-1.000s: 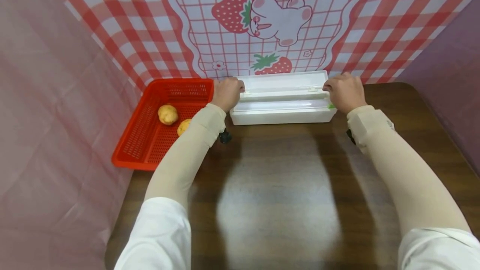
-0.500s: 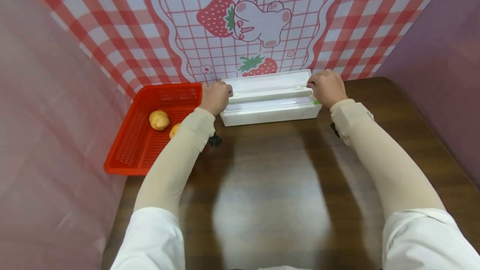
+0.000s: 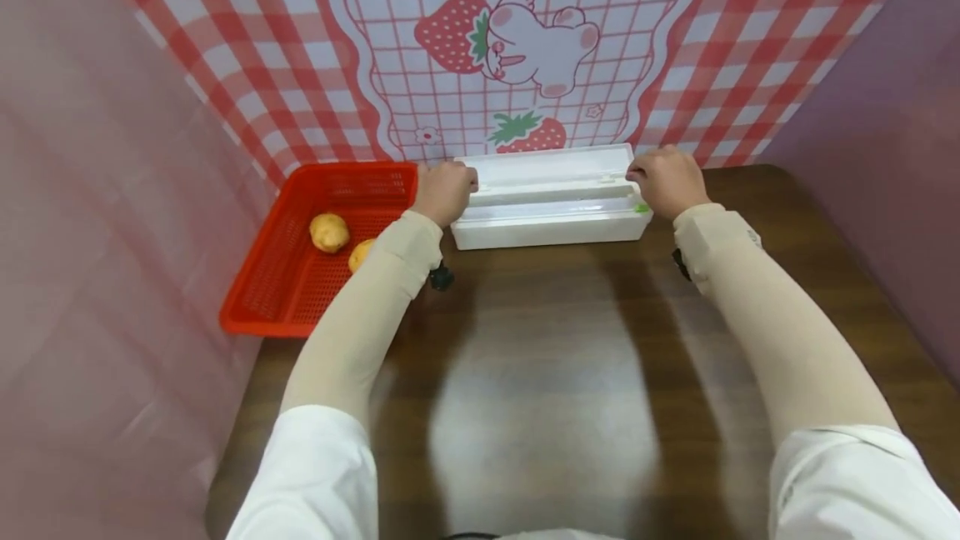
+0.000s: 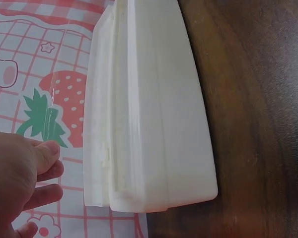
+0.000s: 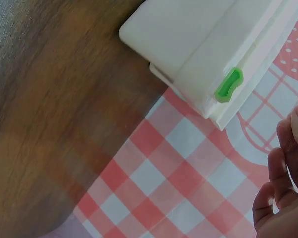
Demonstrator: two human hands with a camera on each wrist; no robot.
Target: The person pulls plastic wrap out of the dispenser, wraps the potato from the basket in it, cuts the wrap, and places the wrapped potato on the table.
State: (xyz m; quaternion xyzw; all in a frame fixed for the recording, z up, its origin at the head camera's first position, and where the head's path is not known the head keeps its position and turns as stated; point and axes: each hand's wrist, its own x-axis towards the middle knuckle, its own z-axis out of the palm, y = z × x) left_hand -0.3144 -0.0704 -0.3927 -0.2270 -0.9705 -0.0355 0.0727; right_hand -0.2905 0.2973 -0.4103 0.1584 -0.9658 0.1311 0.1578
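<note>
A long white cling film dispenser (image 3: 551, 233) lies near the back of the table with its lid (image 3: 547, 163) raised. Inside it runs a pale roll (image 3: 547, 209). A green slider (image 5: 229, 85) shows at its right end. My left hand (image 3: 446, 192) is above the left end, thumb and forefinger pinched together. From those fingertips a faint glossy edge of clear cling film (image 4: 51, 106) runs across the printed strawberry. At the other end my right hand (image 3: 670, 182) is in a matching pinch; the film is hard to make out there.
A red plastic basket (image 3: 247, 307) holding potatoes (image 3: 329, 232) stands left of the dispenser, partly behind the left forearm. Behind everything hangs a red-and-white checked cloth (image 3: 255, 48). The brown wooden tabletop (image 3: 547, 340) extends toward me.
The head view has shifted slightly. Both hands keep their places at the dispenser's two ends, and the lid stays raised.
</note>
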